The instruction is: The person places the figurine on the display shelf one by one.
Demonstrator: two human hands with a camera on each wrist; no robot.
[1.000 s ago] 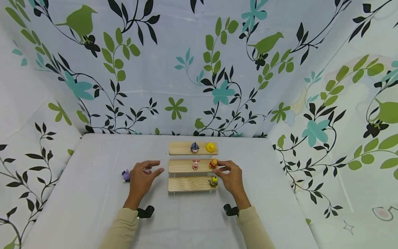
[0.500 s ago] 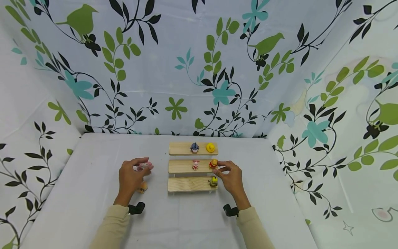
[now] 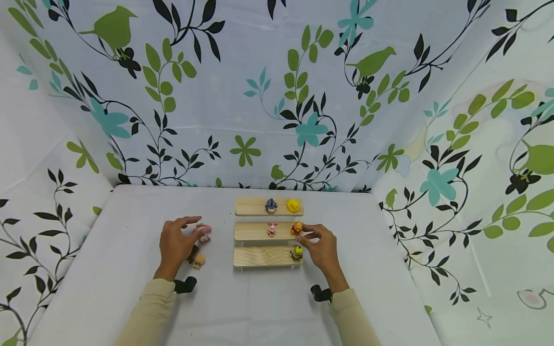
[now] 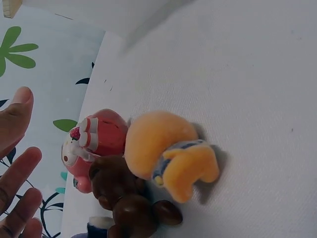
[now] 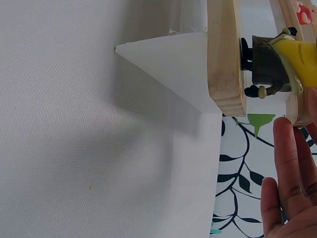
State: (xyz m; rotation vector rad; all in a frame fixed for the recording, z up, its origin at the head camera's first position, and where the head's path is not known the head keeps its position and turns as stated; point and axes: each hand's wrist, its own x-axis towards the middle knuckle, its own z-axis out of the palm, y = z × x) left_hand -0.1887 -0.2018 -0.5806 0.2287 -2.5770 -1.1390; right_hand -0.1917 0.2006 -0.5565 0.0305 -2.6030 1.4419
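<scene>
Left hand: your left hand (image 3: 175, 245) has its fingers and thumb spread well apart, with nothing held between them.
Pink toy: the pink toy (image 3: 204, 234) lies on the table (image 3: 259, 307) just off your left thumb tip; your left wrist view shows bare space between it and the fingers.
Brown toy: the brown toy (image 4: 133, 213) sits below and beside the left grip, partly hidden by your hand from above, and up against the pink one.
Orange toy: the orange toy (image 3: 199, 261) lies nearer to you than the left fingertips, beside the brown one.
Right hand: your right hand (image 3: 322, 245) reaches in with thumb and forefinger a little apart; whether they pinch or only touch, you cannot tell.
Red-and-yellow figure: the red-and-yellow figure (image 3: 296, 228) is right at those fingertips, standing at the right end of the middle board (image 3: 251, 230).
Yellow-headed figure: the yellow-headed figure (image 5: 270, 67) stands on the lower board (image 3: 259, 257), just nearer to you than the right grip.
Small pink figure: the small pink figure (image 3: 271, 229) stands left of the right grip, on the middle board.
Upper board: the upper board (image 3: 248, 206), beyond the right grip, bears a blue figure (image 3: 271, 205) and a yellow figure (image 3: 293, 205).
</scene>
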